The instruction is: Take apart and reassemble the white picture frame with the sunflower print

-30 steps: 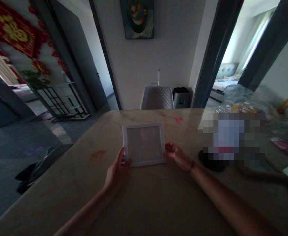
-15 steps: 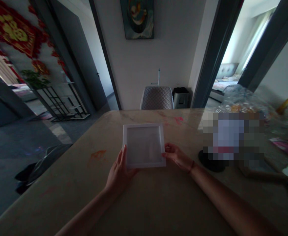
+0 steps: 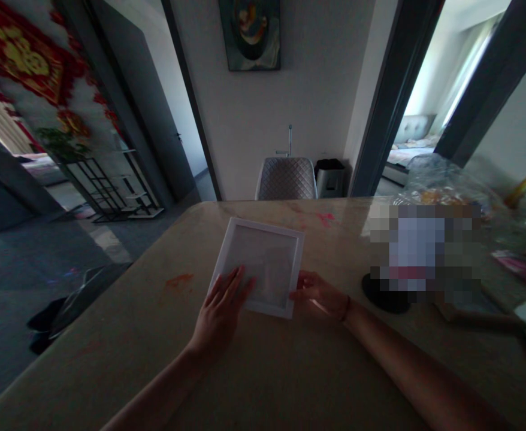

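White square frame newly turned askew. Left hand open flat on its pane, fingers spread; right hand half-curled against the lower right edge, grip unclear.

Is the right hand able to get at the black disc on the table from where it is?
Probably yes: the right hand sits at the edge of the white frame, and only bare tabletop lies between it and the black disc; nothing seems to block it.
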{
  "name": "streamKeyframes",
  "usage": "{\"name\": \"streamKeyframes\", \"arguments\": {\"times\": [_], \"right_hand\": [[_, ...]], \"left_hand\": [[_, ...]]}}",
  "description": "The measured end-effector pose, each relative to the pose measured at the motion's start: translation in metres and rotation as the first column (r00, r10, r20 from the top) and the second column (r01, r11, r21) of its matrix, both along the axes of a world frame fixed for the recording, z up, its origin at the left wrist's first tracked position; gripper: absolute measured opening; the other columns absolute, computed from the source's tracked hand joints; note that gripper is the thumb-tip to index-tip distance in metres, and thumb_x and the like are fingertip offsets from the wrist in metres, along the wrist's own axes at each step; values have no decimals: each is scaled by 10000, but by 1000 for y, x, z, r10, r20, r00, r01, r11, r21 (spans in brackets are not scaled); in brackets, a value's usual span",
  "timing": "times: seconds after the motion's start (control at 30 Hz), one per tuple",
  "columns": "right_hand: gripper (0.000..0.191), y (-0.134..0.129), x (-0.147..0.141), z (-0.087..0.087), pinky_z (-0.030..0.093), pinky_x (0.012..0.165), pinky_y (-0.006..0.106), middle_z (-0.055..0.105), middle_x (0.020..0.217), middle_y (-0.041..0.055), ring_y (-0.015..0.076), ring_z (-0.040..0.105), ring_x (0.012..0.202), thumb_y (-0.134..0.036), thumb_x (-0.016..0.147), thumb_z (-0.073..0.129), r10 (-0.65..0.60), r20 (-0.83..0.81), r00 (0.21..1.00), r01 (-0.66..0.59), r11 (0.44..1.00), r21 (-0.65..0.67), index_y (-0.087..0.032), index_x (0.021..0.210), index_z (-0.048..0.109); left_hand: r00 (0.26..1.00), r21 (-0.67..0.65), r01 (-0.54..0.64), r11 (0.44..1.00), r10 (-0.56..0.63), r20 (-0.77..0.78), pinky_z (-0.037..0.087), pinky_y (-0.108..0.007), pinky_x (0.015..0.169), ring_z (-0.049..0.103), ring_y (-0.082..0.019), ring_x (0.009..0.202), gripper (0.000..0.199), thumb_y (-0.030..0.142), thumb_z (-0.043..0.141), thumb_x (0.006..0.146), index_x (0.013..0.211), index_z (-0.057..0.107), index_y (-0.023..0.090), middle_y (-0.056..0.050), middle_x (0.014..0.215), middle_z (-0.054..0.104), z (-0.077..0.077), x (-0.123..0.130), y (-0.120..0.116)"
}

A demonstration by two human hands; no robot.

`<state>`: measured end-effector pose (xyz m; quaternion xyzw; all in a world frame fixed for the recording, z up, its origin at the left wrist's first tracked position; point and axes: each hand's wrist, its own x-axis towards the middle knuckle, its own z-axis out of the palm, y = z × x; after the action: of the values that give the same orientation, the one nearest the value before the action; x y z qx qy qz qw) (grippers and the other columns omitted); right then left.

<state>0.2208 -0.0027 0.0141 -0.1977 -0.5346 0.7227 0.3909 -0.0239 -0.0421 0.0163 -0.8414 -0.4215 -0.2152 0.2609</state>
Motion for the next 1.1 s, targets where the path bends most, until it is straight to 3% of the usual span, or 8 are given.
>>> {"name": "streamKeyframes", "arguments": {"times": [0.1,0.2,0.4,0.57,0.73,0.87,0.97,1.1], "right_hand": [[315,-1,-1,0,450,788,340,678,881,33,164,630,792,-348,677,688,3,-44,999,-5,999,-54,-218,962,658],[351,2,-2,-4,460,743,316,664,951,36,138,623,765,-394,727,633,-76,-75,994,66,990,-127,-243,1043,623],[468,12,-5,-16,449,783,334,620,1042,16,137,600,836,-262,617,738,-289,-34,957,275,937,-214,-298,1058,586],[530,11,-10,-17,421,853,355,641,963,2,151,587,884,-217,568,763,-267,14,964,267,958,-109,-296,1056,572],[521,11,-10,-18,419,859,351,634,915,-1,149,581,877,-248,610,732,-347,96,933,353,933,-64,-290,1100,560],[552,12,-9,-20,415,881,366,630,945,6,159,577,913,-261,618,725,-351,87,932,355,935,-28,-295,1137,542],[581,12,-8,-19,415,896,395,616,1038,30,180,570,974,-285,634,711,-335,101,937,338,941,-15,-296,1178,507],[610,12,-8,-19,410,911,409,600,1084,50,189,566,1000,-296,628,713,-346,153,926,351,936,-7,-278,1192,483]], "left_hand": [[998,43,41,998,-42,37,295,-388,1031,480,-198,1169,467,33,350,810,1224,496,190,-80,1234,558,5,1,-3],[977,87,64,994,-80,196,392,-353,947,587,-178,1010,368,70,370,827,1140,525,186,-62,1047,663,6,0,-6],[840,102,-22,994,-37,541,492,-233,627,633,-147,684,245,161,432,838,1081,463,140,-85,839,659,-14,-1,-11],[707,-95,-97,991,136,694,482,-278,560,605,-177,651,258,317,432,848,1037,443,142,-71,780,617,-19,2,-11],[575,-361,26,932,281,768,473,-292,593,574,-162,645,240,339,369,867,1045,389,180,-23,758,586,-7,7,-10],[496,-417,121,901,309,812,471,-304,671,592,-185,754,314,375,408,834,1089,407,192,-45,866,616,-3,10,-9],[506,-502,139,854,375,777,447,-265,574,570,-176,611,250,419,460,782,802,537,182,-16,671,602,-1,10,-10],[527,-556,157,816,407,746,334,-222,419,414,-108,409,370,438,516,716,461,419,187,32,426,415,1,10,-14]]}}
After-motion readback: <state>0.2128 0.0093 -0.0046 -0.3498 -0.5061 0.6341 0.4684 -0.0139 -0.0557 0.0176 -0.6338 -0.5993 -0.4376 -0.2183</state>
